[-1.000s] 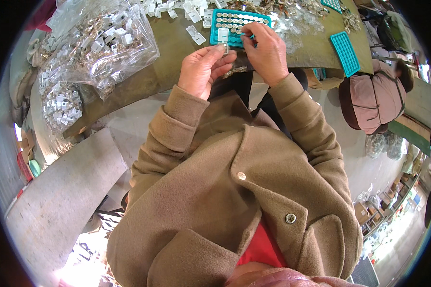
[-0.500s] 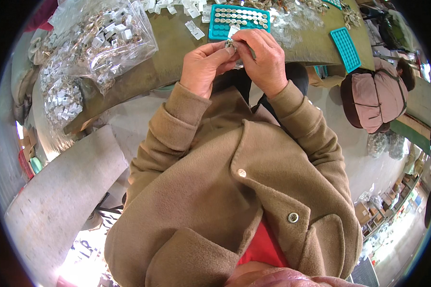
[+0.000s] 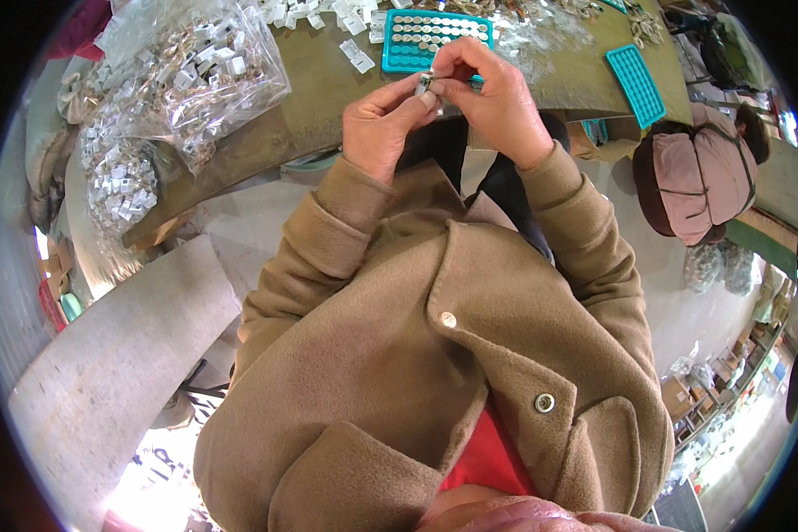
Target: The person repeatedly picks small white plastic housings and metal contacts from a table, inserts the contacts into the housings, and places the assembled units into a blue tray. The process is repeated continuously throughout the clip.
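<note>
Above the table's near edge, my left hand (image 3: pixel 379 129) pinches a small dark-and-silver part (image 3: pixel 425 84) between thumb and fingers. From the other side my right hand (image 3: pixel 498 99) has thumb and forefinger closed against the same part; anything else in that pinch is too small to make out. Just beyond the hands lies a teal tray (image 3: pixel 401 58) with rows of round silver discs that look like button cells. Its nearer pockets hold no discs where they show, and my right hand covers its front right corner.
White plastic pieces (image 3: pixel 356 57) are scattered left of the tray. A clear bag (image 3: pixel 270 80) full of small white parts and wires sits farther left. Another teal tray (image 3: pixel 637 87) lies at the table's right. A person in a pink jacket (image 3: pixel 696 177) is at the right.
My right hand has shifted slightly right and its fingers have opened out from the left hand's fingers, showing more of the small part. A white piece seen near the right fingertips no longer shows.
</note>
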`<move>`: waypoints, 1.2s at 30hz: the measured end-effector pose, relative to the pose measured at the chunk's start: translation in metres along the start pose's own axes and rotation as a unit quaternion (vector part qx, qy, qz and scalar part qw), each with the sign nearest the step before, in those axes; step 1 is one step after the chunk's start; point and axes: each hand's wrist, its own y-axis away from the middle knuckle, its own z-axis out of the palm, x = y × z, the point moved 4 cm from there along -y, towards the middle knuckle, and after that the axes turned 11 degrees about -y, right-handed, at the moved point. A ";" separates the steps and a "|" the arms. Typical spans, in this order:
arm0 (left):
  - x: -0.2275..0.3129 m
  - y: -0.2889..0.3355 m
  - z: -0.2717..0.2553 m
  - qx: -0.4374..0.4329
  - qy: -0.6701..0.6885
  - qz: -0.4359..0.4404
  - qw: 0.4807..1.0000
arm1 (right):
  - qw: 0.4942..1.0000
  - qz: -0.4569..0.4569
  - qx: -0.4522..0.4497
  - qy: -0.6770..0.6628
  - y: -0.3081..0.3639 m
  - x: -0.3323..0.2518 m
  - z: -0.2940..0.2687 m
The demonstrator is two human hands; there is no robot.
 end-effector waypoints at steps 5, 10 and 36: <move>0.006 0.000 0.000 -0.031 -0.017 0.026 0.999 | 0.959 0.164 0.021 -0.230 -0.001 0.017 -0.004; 0.006 0.003 0.004 -0.037 0.062 -0.044 0.996 | 0.950 0.207 0.049 -0.228 0.007 0.012 0.005; -0.019 0.004 0.010 -0.110 0.354 -0.251 0.894 | 0.959 0.150 -0.064 -0.232 0.020 0.012 0.002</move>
